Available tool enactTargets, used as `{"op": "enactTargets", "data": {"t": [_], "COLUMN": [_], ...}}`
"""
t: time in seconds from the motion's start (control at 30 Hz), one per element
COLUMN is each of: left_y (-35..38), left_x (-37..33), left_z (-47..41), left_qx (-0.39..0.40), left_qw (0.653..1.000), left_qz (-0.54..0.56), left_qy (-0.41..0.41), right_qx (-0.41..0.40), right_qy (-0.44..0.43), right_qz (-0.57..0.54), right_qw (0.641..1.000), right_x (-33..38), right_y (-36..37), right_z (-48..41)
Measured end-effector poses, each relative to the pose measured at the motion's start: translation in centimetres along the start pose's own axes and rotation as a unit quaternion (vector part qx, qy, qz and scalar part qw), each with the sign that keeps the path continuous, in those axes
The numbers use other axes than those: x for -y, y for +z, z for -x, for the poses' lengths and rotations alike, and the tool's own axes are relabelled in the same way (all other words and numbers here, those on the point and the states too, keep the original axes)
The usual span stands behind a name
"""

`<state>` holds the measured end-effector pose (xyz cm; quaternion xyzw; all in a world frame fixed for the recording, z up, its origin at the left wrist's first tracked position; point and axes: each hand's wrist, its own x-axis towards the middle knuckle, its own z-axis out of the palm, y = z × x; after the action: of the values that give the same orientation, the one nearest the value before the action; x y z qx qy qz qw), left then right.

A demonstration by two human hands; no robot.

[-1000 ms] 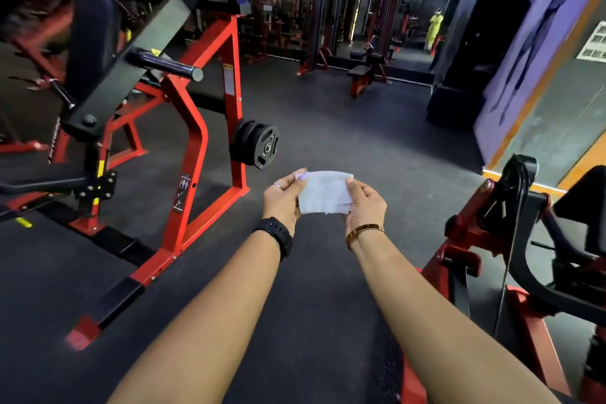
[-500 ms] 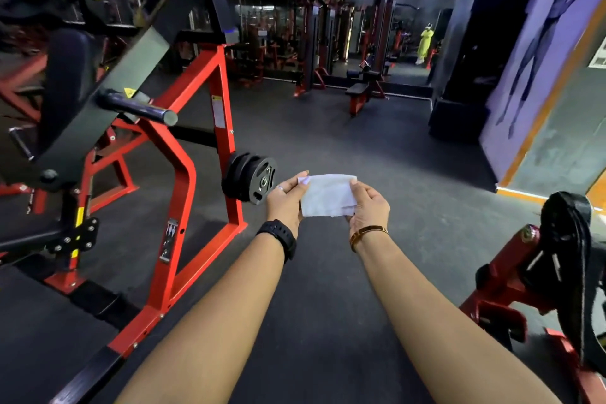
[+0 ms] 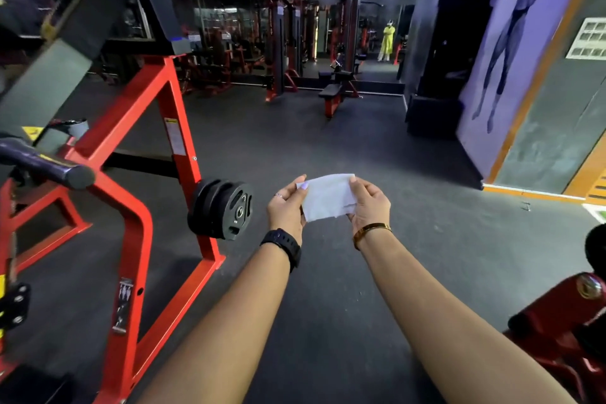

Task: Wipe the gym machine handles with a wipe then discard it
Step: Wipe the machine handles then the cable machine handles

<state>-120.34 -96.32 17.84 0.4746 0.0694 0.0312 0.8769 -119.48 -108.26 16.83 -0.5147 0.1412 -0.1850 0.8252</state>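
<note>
Head camera, looking forward and down across a dim gym. Much is cut off or hard to read. A black padded handle enters from the left edge, and only its rounded end shows. The dark machine arm above it is blurred. In the lower right corner a second red machine appears only in part, cropped by the frame. The far end of the room is dark and small, and the cable stations there blur together. A figure in yellow stands among them (directly seen or mirrored, it cannot be told).

At centre, two bare arms reach forward. The left hand and right hand are apart, each pinching one end of a white wipe stretched between them in the air above the dark rubber floor. The fingers behind the wipe are hidden. A black watch is on the left wrist and a gold bracelet on the right.

Left of the hands, a red steel frame carrying black weight plates stands between them and the handle. A red bench sits farther back.
</note>
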Motion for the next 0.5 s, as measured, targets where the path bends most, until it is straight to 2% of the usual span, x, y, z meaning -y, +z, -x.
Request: {"op": "enactTargets", "data": {"t": [0.27, 0.5], "left_y": [1.2, 4.6], "left_x": [-3.3, -3.6], "left_z": [-19.0, -32.3], "left_qx": [0.023, 0.062], "left_qw": [0.999, 0.997], "left_qz": [-0.03, -0.04], "left_qy": [0.03, 0.021], "right_qx": [-0.02, -0.047], "right_qy": [-0.015, -0.037], "right_qz": [0.016, 0.007], "right_qw": [1.0, 0.998], "right_x": [-3.3, -4.2], "right_y": [10.2, 14.8], "right_z": [-15.1, -27.2]}}
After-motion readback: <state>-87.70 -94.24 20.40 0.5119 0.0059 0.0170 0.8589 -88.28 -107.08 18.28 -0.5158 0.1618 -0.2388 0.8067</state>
